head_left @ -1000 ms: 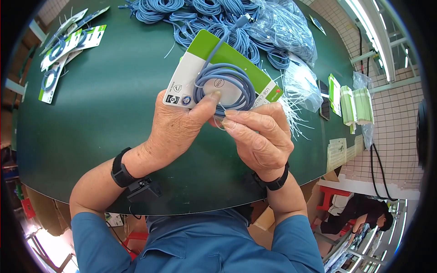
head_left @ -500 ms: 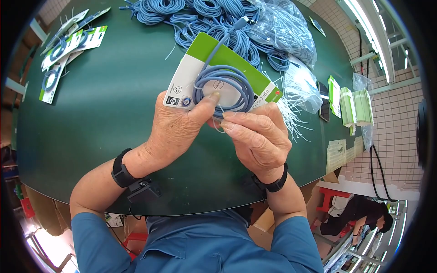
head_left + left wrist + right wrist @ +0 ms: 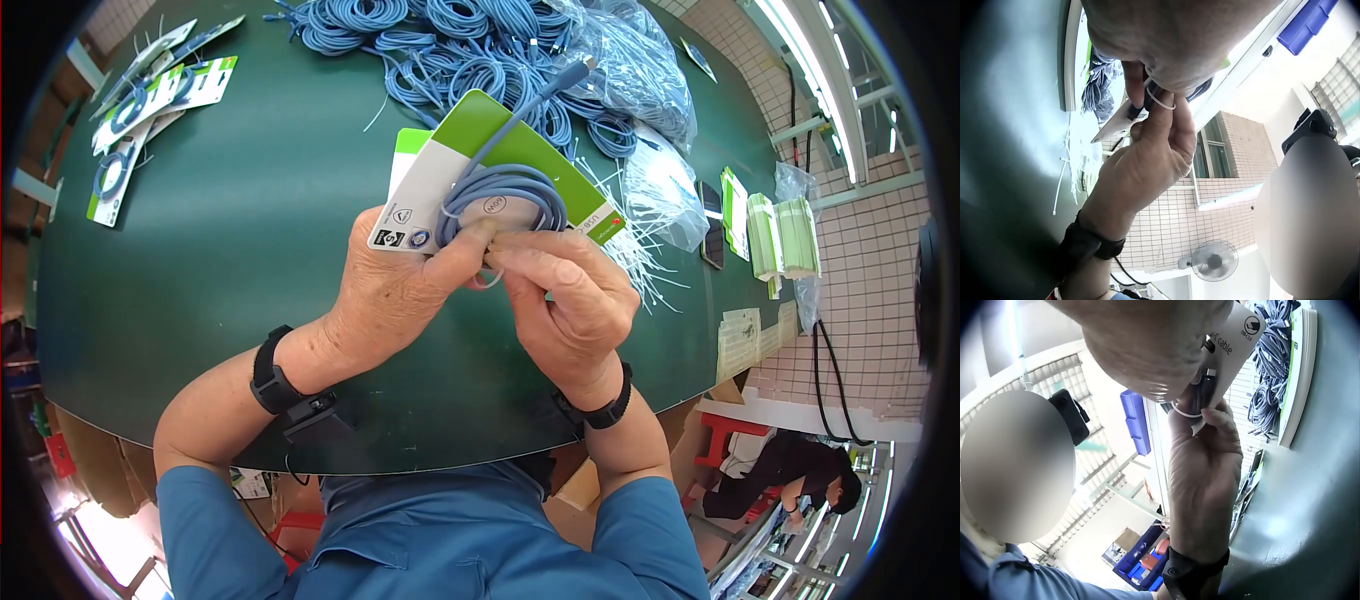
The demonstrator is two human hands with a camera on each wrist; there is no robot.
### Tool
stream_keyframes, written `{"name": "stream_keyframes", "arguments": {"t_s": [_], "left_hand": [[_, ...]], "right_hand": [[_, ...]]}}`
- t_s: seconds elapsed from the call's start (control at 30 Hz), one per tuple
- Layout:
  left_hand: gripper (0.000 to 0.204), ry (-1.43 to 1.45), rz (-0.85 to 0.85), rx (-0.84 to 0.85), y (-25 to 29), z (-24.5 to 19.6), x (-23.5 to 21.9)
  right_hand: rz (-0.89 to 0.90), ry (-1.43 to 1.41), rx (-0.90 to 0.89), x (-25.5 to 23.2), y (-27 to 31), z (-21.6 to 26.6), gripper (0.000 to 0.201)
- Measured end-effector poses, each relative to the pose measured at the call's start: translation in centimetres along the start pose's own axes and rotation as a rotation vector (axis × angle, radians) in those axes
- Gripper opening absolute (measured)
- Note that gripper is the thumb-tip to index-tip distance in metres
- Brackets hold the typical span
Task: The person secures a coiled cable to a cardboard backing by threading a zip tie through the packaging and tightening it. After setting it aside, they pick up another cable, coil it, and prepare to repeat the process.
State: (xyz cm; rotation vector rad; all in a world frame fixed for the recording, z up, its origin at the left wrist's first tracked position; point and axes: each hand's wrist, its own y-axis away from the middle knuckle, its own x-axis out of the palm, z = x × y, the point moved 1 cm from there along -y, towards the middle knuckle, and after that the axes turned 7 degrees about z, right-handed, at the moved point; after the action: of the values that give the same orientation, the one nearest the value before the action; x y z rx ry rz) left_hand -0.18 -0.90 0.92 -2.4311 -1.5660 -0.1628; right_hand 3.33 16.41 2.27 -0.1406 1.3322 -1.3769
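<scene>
My left hand (image 3: 395, 285) grips a green-and-white cable card (image 3: 415, 195) with a coil of blue USB cable (image 3: 515, 178) against its front, thumb pressed over the coil's lower edge. One cable end with its plug (image 3: 572, 77) sticks up past the card's top. A thin white cable tie (image 3: 492, 281) loops below the coil. My right hand (image 3: 575, 300) pinches at the tie, its fingertips meeting the left thumb and hiding part of it. In the right wrist view another plug (image 3: 1209, 376) lies at the card's back, beside the tie's loop (image 3: 1186, 414).
A heap of coiled blue cables (image 3: 500, 75) and a clear plastic bag (image 3: 640, 75) lie at the back. Loose white ties (image 3: 645, 255) spread at right, near a phone (image 3: 711, 225) and stacks of cards (image 3: 780, 235). Carded cables (image 3: 125, 130) lie at the far left.
The card and coil have shifted slightly down and right. More of a second green corner shows behind the card. My right fingertips have come in against the left thumb.
</scene>
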Motion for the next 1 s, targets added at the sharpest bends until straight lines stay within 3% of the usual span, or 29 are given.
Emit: {"name": "stream_keyframes", "arguments": {"t_s": [0.13, 0.53, 0.63, 0.77, 0.93, 1.0], "left_hand": [[0.023, -0.049, -0.008, 0.002, -0.1, 0.2, -0.1], [0.022, -0.104, -0.036, 0.009, -0.4, 0.7, -0.5], [0.023, 0.01, -0.029, 0.005, -0.1, 0.0, 0.2], [0.023, -0.026, -0.016, 0.026, 0.0, 0.0, -0.1], [0.025, -0.047, 0.016, -0.009, -0.9, 0.3, -0.6], [0.026, 0.016, -0.017, -0.009, -1.1, -0.2, -0.4]], "right_hand": [[0.022, -0.067, 0.046, 0.1, -0.2, -0.2, 0.028], [0.138, 0.174, -0.127, -0.2, 0.0, 0.2, 0.026], [0.135, 0.121, 0.001, -0.5, -0.3, 0.7, 0.029], [0.155, 0.035, 0.01, -0.8, -0.8, 0.8, 0.03], [0.136, -0.029, 0.0, -0.8, -0.7, -0.7, 0.028], [-0.006, -0.061, -0.079, -1.6, -0.8, -0.9, 0.026]]}}
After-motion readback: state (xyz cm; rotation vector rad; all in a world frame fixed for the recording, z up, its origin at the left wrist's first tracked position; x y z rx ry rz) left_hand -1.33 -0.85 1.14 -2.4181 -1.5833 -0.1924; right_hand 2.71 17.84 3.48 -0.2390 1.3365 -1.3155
